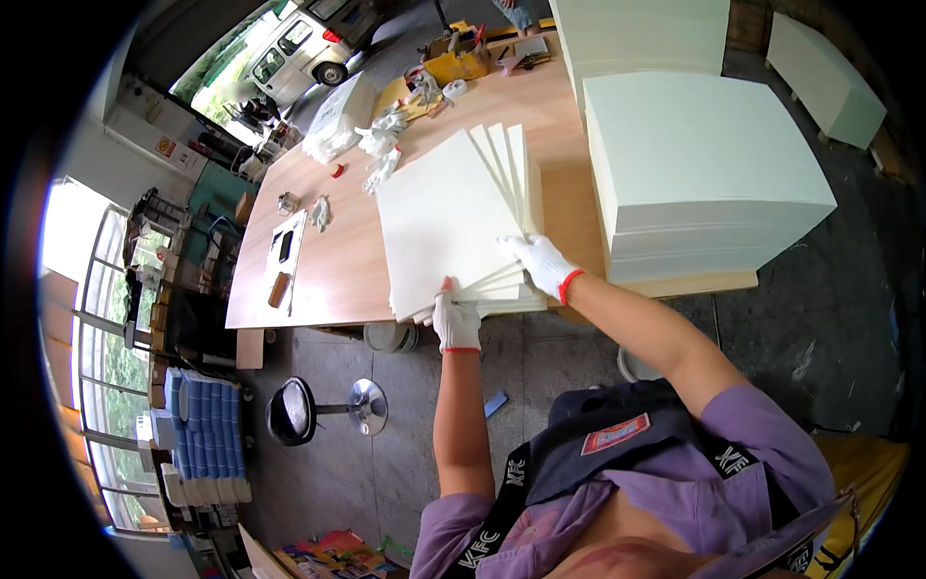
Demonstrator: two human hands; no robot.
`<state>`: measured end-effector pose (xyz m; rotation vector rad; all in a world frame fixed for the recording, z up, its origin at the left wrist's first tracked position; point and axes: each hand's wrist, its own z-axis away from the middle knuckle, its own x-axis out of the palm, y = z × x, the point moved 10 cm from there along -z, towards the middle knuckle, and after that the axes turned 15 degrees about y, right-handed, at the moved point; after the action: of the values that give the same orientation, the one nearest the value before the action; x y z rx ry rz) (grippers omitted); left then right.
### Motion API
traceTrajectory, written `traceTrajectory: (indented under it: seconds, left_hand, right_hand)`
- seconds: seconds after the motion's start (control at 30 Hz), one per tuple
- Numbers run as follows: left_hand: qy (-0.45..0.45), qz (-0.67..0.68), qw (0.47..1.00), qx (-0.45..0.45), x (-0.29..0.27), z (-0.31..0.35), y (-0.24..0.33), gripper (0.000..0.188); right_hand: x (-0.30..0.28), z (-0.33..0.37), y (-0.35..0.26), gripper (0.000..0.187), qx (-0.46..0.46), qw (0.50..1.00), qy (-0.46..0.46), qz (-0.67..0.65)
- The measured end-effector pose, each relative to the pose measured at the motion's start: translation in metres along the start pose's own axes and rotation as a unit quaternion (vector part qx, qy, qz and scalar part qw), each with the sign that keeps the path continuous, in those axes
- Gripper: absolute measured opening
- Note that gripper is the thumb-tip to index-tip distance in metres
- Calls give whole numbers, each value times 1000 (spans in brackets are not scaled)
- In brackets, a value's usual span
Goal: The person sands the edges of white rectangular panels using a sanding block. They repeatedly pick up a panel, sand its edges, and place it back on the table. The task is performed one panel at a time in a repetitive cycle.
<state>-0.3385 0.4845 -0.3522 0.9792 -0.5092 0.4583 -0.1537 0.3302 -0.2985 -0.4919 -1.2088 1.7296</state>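
A stack of large white sheets (444, 207) lies on the wooden table in front of me, its upper layers fanned out at the right and near sides. My left hand (456, 324), in a white glove with a red cuff, grips the near edge, thumb on top and the other fingers at the edge, partly hidden. At the fanned right corner, my right hand (542, 264), gloved the same way, is closed over the sheets with its fingertips on the upper ones. The undersides of both grips are hidden.
On the wooden table (338, 280) are spare gloves (381, 154), a plastic-wrapped pack (340, 116), a yellow tool box (458, 63) and a dark phone (285, 246). To the right stands a tall pile of white sheets (694, 145). A round stool (291, 410) lies beyond the table's near edge.
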Motion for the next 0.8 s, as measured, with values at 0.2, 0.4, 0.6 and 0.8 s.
traceTrajectory:
  seconds: [0.2, 0.4, 0.6, 0.8]
  left_hand:
    - [6, -10, 1000, -11, 1, 7, -3, 29]
    - [18, -43, 998, -44, 9, 17, -3, 24]
    - [-26, -15, 993, -113, 6, 4, 0, 13]
    - [-9, -65, 991, -113, -3, 13, 1, 8]
  right_hand:
    - [1, -13, 25, 56, 48, 996, 26, -73]
    - [4, -31, 39, 66, 106, 986, 35, -124]
    - [-5, 14, 31, 70, 129, 973, -31, -190]
    - [-77, 72, 74, 47, 164, 956, -162, -182]
